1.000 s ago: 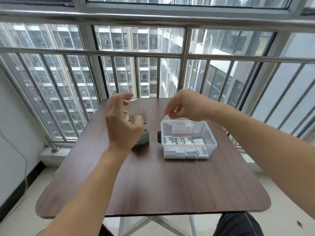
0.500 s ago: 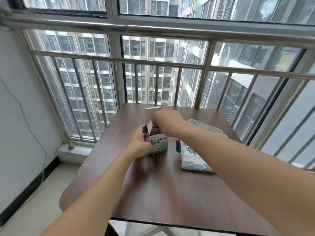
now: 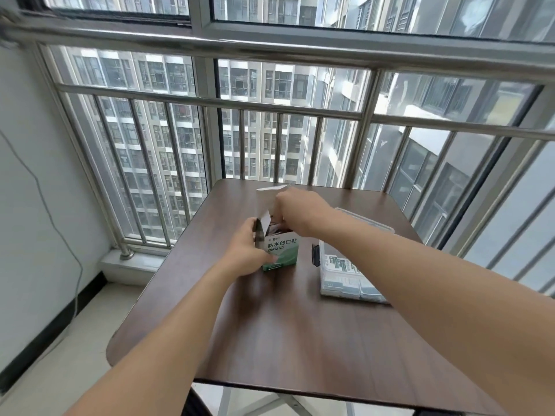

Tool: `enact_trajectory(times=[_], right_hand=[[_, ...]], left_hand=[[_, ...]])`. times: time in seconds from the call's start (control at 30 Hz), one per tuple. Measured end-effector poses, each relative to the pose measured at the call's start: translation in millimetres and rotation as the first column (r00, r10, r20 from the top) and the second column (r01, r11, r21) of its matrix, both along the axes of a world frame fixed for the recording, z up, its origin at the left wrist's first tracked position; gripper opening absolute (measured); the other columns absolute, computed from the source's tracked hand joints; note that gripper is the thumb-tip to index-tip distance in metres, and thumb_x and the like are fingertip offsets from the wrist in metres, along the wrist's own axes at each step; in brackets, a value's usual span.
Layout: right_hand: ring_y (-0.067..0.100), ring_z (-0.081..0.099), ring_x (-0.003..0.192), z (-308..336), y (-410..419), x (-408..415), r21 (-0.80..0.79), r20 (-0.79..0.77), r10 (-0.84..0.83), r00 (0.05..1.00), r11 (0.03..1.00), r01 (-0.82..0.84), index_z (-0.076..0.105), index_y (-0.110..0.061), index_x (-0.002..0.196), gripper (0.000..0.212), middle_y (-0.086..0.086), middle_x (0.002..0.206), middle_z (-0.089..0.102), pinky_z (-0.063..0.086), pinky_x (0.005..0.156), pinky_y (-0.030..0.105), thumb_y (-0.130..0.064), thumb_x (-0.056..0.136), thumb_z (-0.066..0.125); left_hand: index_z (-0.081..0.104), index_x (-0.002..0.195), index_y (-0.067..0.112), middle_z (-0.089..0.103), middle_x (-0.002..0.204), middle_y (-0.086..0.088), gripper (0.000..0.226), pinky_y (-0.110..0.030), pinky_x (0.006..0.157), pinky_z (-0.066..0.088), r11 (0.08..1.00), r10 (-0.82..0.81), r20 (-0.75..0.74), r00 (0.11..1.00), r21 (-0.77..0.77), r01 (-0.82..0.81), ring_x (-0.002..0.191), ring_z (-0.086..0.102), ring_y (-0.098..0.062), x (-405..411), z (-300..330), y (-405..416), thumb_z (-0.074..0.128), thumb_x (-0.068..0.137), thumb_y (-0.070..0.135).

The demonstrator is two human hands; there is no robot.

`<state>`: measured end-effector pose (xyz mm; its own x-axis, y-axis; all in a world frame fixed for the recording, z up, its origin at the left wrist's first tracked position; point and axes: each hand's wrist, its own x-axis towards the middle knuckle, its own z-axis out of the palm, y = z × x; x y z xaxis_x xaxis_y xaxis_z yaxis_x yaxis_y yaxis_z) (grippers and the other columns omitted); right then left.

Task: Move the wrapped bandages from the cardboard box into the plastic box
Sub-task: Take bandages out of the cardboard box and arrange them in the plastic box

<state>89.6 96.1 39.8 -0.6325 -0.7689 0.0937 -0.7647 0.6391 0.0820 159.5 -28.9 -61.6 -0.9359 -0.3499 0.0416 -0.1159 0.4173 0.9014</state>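
Fingers of my right hand (image 3: 295,210) dip into the one cardboard box (image 3: 280,250); I cannot tell if they pinch a bandage yet. My left hand (image 3: 247,255) grips the box's side. Next I lift one out, over to the one plastic box (image 3: 345,274) just right of it on the desk (image 3: 300,340), where a few packs lie.

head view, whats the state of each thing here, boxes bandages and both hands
cardboard box: upright on the table, top flaps open
plastic box: lid off, wrapped bandages lying inside
left hand: grips the cardboard box's left side
right hand: fingers reaching down into the open top; a grasp is hidden
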Motion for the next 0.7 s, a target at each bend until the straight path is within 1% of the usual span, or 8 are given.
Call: enact_trajectory(times=[0.1,0.27,0.33,0.4,0.47,0.57,0.63,0.7], right_hand=[[0.026,0.064,0.072,17.2,9.6,0.5,-0.092,0.038,0.001,0.999,0.996,0.002,0.077,-0.018,0.072,0.018,-0.002,0.077,0.065,0.054,0.062,0.032,-0.002,0.081,0.075],[0.015,0.065,0.082,47.8,40.6,-1.7,-0.331,0.146,0.015,0.989,0.943,0.035,0.082,-0.015,0.095,0.011,-0.006,0.088,0.069,0.058,0.084,0.034,-0.012,0.085,0.079],[0.016,0.069,0.085,56.6,52.6,-3.5,-0.419,0.192,0.034,0.981,0.907,0.051,0.081,-0.011,0.099,0.016,-0.001,0.099,0.075,0.06,0.085,0.031,-0.009,0.083,0.08],[0.015,0.071,0.087,62.5,64.8,-4.6,-0.476,0.233,0.057,0.971,0.877,0.063,0.081,-0.01,0.099,0.015,0.002,0.101,0.077,0.061,0.082,0.026,-0.008,0.084,0.079],[0.012,0.071,0.087,65.0,74.5,-6.0,-0.525,0.279,0.085,0.957,0.848,0.078,0.081,-0.01,0.098,0.014,0.001,0.099,0.077,0.06,0.077,0.019,-0.008,0.085,0.078],[0.017,0.073,0.085,62.4,90.5,-6.3,-0.559,0.392,0.151,0.907,0.822,0.105,0.081,-0.01,0.096,0.011,-0.001,0.092,0.078,0.063,0.074,0.027,-0.007,0.085,0.077],[0.02,0.075,0.08,59.1,100.8,-2.6,-0.531,0.473,0.211,0.855,0.843,0.085,0.08,-0.006,0.096,0.011,0.001,0.09,0.079,0.063,0.065,0.029,-0.004,0.088,0.074],[0.022,0.076,0.078,55.9,109.1,2.4,-0.528,0.53,0.263,0.806,0.846,0.071,0.08,-0.003,0.096,0.011,0.004,0.087,0.079,0.063,0.059,0.031,-0.001,0.088,0.072]], left_hand=[[0.051,0.124,0.011,0.061,0.115,-0.004,0.073,-0.002,0.059,0.045,1.0,-0.019,-0.008,1.0,0.015,0.019,0.103,0.059,-0.018,2.3,1.8,-1.7,0.088,0.064,-0.006],[0.044,0.136,0.01,0.057,0.116,0.006,0.081,0.001,0.071,0.043,0.999,-0.054,-0.014,0.998,0.01,0.054,0.119,0.055,-0.021,6.0,4.4,-2.0,0.085,0.068,-0.007],[0.033,0.149,0.014,0.049,0.137,0.003,0.101,-0.016,0.1,0.043,0.998,-0.06,-0.026,0.998,0.008,0.06,0.133,0.044,-0.018,9.4,5.9,-2.2,0.09,0.067,0.007],[0.025,0.155,0.025,0.038,0.152,0.005,0.108,-0.036,0.114,0.036,0.999,-0.017,-0.092,0.996,0.037,0.021,0.138,0.036,-0.01,17.1,11.3,1.8,0.088,0.067,0.032],[0.035,0.15,0.029,0.041,0.151,0.008,0.088,-0.034,0.11,0.038,0.99,0.07,-0.268,0.961,0.136,-0.035,0.134,0.04,-0.002,26.4,27.5,12.2,0.074,0.073,0.048],[0.049,0.142,0.022,0.051,0.14,0.007,0.056,-0.016,0.09,0.049,0.968,0.114,-0.456,0.883,0.25,0.004,0.118,0.053,0.004,40.6,69.1,33.2,0.056,0.092,0.047],[0.052,0.138,0.018,0.058,0.133,0.003,0.055,-0.018,0.082,0.056,0.967,-0.091,-0.371,0.924,0.187,0.17,0.114,0.059,-0.007,45.9,96.0,40.6,0.05,0.094,0.05],[0.055,0.134,0.021,0.067,0.122,-0.001,0.059,-0.034,0.089,0.058,0.922,-0.363,-0.09,0.927,0.11,0.372,0.109,0.066,-0.015,46.4,115.4,46.1,0.058,0.086,0.057]])
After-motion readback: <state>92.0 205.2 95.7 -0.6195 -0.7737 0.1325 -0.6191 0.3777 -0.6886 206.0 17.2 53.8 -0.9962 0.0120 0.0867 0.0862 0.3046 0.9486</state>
